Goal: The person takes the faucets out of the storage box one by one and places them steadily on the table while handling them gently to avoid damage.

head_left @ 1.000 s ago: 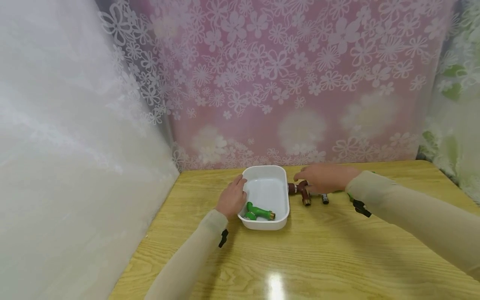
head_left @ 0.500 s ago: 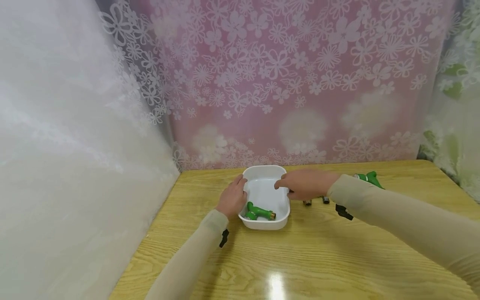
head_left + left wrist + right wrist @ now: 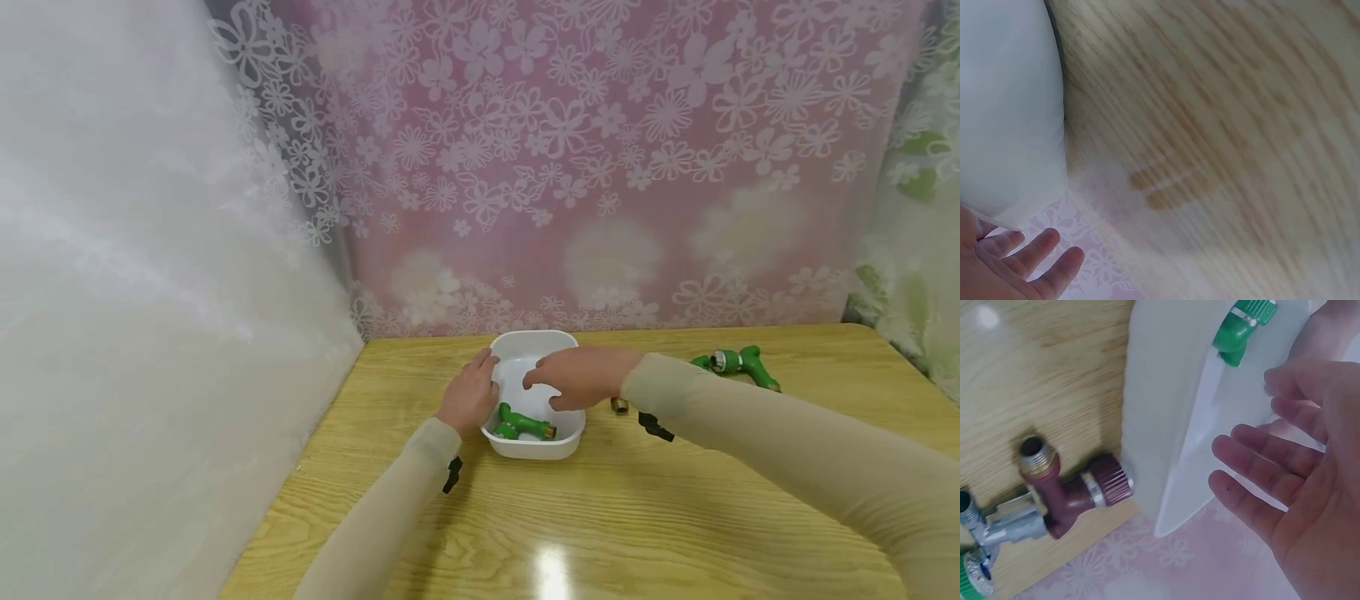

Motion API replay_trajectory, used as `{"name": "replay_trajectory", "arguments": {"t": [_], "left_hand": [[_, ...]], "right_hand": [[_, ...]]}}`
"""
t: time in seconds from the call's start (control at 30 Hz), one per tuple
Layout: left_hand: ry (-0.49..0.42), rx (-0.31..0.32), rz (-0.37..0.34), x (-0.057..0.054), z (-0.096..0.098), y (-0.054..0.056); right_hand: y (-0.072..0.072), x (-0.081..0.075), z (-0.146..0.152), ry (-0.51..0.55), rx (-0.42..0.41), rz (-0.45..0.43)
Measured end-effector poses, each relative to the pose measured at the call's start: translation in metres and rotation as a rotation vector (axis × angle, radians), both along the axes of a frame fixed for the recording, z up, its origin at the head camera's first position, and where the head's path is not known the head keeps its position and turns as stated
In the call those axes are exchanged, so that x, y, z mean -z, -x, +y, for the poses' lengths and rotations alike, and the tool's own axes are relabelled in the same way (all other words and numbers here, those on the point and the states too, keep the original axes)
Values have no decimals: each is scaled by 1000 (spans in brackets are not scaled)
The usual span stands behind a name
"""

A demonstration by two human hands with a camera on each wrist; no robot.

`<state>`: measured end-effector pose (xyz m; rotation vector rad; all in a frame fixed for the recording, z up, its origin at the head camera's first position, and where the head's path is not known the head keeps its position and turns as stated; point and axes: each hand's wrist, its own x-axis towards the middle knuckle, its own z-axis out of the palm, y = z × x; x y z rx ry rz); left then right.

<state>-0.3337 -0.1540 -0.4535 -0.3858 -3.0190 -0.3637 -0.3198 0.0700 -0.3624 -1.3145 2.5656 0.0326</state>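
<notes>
A white plastic tub (image 3: 534, 450) stands on the table with a green tap (image 3: 525, 423) lying in its near end. At its left side my left hand (image 3: 468, 396) holds the rim; the left wrist view shows only part of its fingers (image 3: 1038, 256). Over the tub's right half hovers my right hand (image 3: 588, 377), fingers spread and slightly bent, nothing in them. A maroon tap (image 3: 1069, 494) lies against the outside of the tub's right wall, mostly hidden in the head view by my right hand and wrist.
Beside the maroon tap lies a silver tap (image 3: 1016, 525), with a green ridged handle (image 3: 972, 575) near it. Farther right is another green tap (image 3: 750, 364), partly behind my right sleeve. A pink flowered curtain (image 3: 600, 167) hangs behind the wooden table (image 3: 637, 517).
My right hand has moved left from above the maroon tap, across the tub's right rim, to over the tub's inside. The left hand keeps its place on the rim.
</notes>
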Motion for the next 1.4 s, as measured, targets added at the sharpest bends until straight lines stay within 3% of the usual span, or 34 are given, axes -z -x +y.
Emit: {"name": "replay_trajectory", "arguments": {"t": [0.5,0.93,1.4], "left_hand": [[9,20,33,1,0,0],[-4,18,42,4,-2,0],[-2,37,70,2,-2,1]], "right_hand": [[8,17,-30,-26,-80,-29],[12,33,-47,-69,-41,-125],[13,39,-53,-112,-53,-118]]}}
